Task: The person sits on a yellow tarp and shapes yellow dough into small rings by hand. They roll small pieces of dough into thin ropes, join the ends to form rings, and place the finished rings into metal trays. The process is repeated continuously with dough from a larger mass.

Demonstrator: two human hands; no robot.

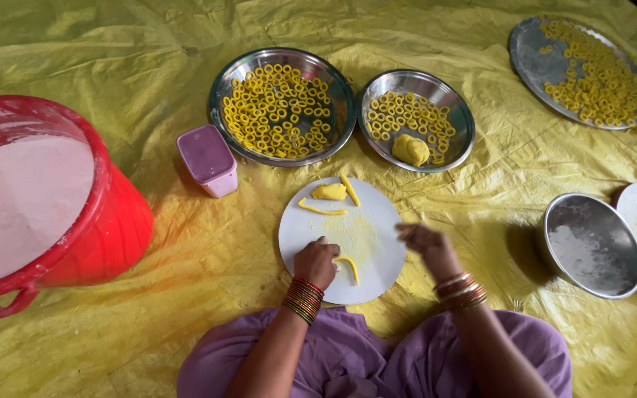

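While a yellow sheet is spread over the whole ground, a red tub is seen at the far left, covered by a white dusty lid. Just to its right a small pink box is placed, and beyond that a large steel bowl is filled with yellow dough rings. A white round board is laid in the middle, in front of the purple-clad knees. At the board's far edge a lump of dough and two thin strips are left. The left hand is curled loosely on the board's near part, with its fingers touching the end of a bent dough strip; whether the strip is pinched cannot be told. The right hand is held just above the board's right edge, fingers loosely bent and blurred, with nothing gripped. Behind the board a second bowl is set, holding rings and a dough ball. Farther right an empty floury steel dish is seen, and at the top right a flat steel tray of rings is kept.
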